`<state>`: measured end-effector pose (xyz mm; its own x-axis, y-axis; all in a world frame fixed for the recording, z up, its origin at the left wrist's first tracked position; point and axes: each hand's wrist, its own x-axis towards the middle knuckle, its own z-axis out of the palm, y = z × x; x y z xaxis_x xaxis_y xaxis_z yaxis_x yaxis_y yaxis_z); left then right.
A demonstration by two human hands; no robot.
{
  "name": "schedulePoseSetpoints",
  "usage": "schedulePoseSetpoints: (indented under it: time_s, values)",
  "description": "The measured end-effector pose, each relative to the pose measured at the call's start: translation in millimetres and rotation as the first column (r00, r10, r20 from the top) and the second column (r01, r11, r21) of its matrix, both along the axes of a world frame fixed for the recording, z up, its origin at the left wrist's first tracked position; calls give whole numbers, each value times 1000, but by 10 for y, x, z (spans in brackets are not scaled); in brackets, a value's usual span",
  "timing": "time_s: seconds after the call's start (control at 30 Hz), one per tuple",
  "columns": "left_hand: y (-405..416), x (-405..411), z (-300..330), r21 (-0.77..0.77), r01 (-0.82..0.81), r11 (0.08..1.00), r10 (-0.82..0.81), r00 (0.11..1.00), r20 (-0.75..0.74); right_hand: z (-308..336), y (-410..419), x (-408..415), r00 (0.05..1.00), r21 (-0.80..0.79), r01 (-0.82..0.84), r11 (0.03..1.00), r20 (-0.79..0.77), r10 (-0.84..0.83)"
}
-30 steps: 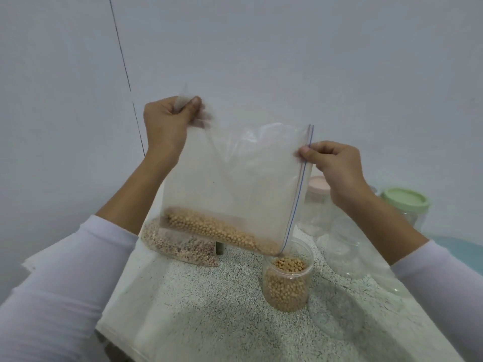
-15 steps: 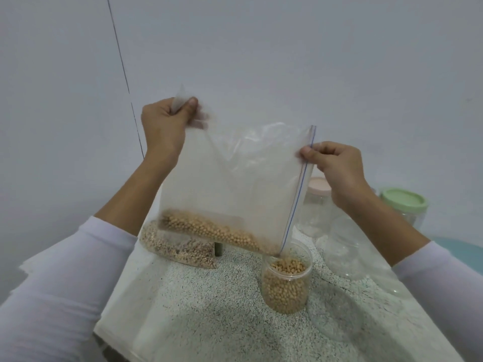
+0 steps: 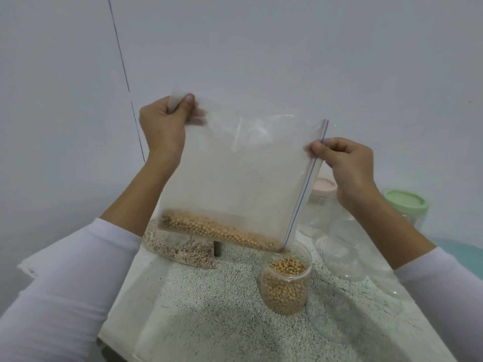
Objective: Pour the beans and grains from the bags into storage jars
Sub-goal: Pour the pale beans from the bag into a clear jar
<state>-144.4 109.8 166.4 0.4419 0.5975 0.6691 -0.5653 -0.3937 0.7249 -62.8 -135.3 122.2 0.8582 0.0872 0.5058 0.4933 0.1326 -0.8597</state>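
Observation:
A clear zip bag (image 3: 235, 178) hangs tilted over the table, its zip edge turned to the right. My left hand (image 3: 163, 124) pinches the bag's upper left corner. My right hand (image 3: 345, 163) pinches the zip edge near its top. Yellow beans (image 3: 217, 231) lie along the bag's lower edge and slope down to its bottom right corner. That corner sits just above the mouth of a small clear jar (image 3: 286, 280), which stands open and is nearly full of the same beans.
A second bag of brownish grains (image 3: 180, 249) lies on the speckled table (image 3: 209, 309) behind the held bag. Empty clear jars stand right: one with a pink lid (image 3: 322, 188), one with a green lid (image 3: 405, 201), an open one (image 3: 347, 252) between, another (image 3: 337, 314) near.
The bag and both hands have barely moved. The strip of beans in the bag looks slightly thinner.

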Motion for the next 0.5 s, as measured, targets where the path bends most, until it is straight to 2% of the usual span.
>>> schedulePoseSetpoints:
  time_s: [0.1,0.23,0.33,0.43,0.5]
  values:
    - [-31,-8,9,64,24,998,-22,999,-31,10,7,-12,999,-67,-42,997,-15,41]
    - [-19,-30,8,-6,0,1000,0,999,42,6,-3,-34,1000,2,-18,1000,16,18]
    - [-53,-31,13,49,4,999,-4,1000,-4,5,10,-74,995,-112,-99,989,-11,98]
    - [-47,-56,4,11,18,1000,-19,999,38,8,-22,-62,999,-42,-46,998,8,47]
    - [-35,-68,-1,43,32,999,-32,999,1,13,-33,-55,999,-51,-46,998,6,46]
